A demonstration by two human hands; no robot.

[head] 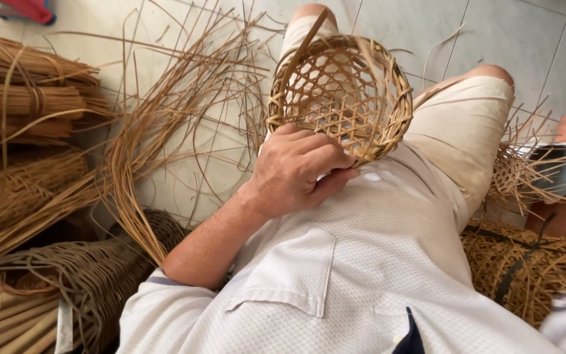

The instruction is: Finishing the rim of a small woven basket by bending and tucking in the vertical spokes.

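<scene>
Left hand (299, 172) grips the small round open-weave cane basket (340, 95) by its rim, apparently mid-binding; right hand out of view; loose strips (165, 124) nearby.

Bare tile floor (427, 26) upper right = free room. Left side blocked: cane bundles (21, 92), loose strands (165, 124). Woven stack (525, 269) crowds lower right.

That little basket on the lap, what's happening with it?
A seated person's left hand grips the rim of a small round open-weave basket, tilted up on the lap. The right hand is out of view. Loose cane strips fan across the tiled floor, with tied bundles to the left.
</scene>
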